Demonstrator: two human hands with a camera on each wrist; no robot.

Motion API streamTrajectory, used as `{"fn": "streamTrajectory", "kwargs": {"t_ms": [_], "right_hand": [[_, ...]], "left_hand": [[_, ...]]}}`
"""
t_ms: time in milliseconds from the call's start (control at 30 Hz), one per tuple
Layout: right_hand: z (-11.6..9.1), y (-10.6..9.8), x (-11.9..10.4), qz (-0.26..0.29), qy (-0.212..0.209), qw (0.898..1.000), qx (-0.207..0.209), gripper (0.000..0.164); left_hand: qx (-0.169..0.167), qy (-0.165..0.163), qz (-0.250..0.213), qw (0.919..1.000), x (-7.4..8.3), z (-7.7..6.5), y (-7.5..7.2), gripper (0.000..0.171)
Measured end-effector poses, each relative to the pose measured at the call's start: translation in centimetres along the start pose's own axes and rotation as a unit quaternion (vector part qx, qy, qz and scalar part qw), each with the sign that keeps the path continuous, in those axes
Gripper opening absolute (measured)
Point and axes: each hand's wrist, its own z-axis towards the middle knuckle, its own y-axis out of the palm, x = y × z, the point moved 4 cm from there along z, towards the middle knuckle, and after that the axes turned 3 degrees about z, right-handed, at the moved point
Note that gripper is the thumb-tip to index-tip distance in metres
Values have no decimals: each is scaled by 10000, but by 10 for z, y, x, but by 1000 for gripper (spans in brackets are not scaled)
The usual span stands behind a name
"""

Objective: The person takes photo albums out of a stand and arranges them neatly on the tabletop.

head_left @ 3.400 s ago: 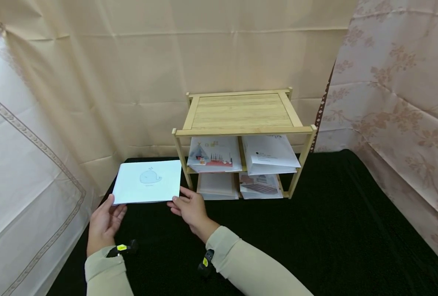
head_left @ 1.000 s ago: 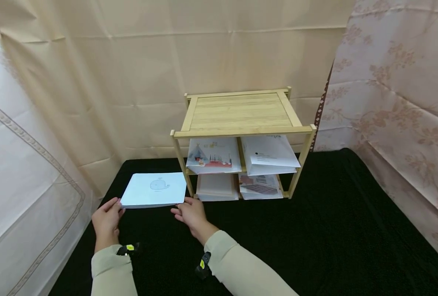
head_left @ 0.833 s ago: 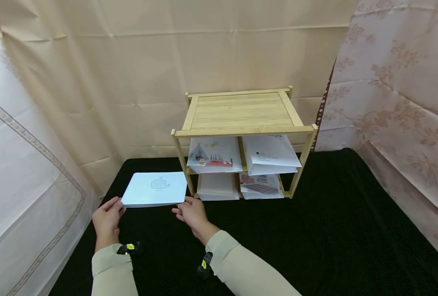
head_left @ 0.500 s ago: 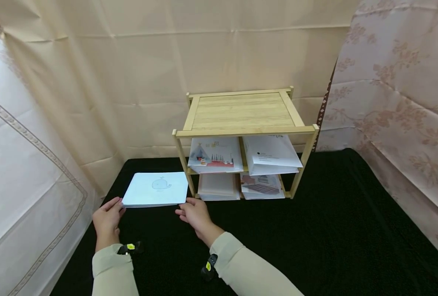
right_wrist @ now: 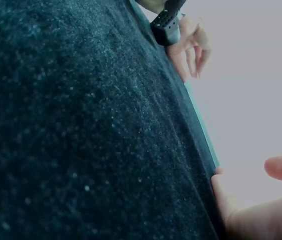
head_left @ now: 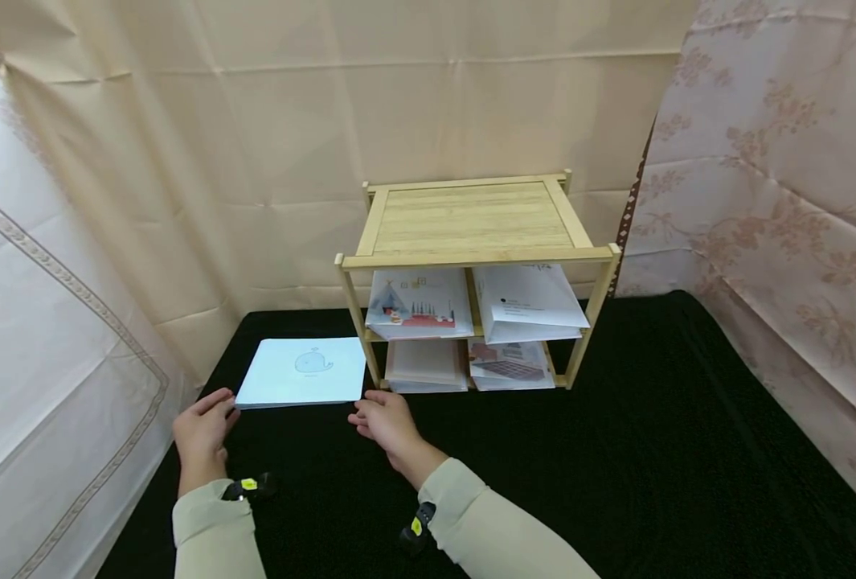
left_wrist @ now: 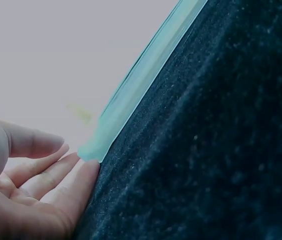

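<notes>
A white booklet with a small blue whale drawing lies flat on the black cloth, left of the wooden shelf. My left hand is at its near left corner; in the left wrist view the fingertips touch the corner of the booklet, with the thumb lifted off it. My right hand is by the near right corner. In the right wrist view its thumb stands away from the fingers, and a fingertip is at the end of the booklet's edge. Neither hand grips it.
The light wooden shelf stands at the back middle. Its two lower levels bear a tent-picture book, a white book and more books or papers below. Black cloth covers the table; curtains enclose it.
The booklet came down from both hands' hold onto the cloth, moving slightly right. Since half a second ago, the left hand has drawn a little left and the right hand a little right, fingers loosening.
</notes>
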Motion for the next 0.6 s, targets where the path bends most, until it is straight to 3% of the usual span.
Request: {"fn": "streamTrajectory", "kwargs": {"t_ms": [300,600], "right_hand": [[-8,-5,-5,-153,40,9998,-142,49],[-21,-11,-24,-563,-441,9967,-381,44]], "left_hand": [[112,83,84,9999,6,-4,-2,38],[461,645,69,9968,23,-11,0,33]]}}
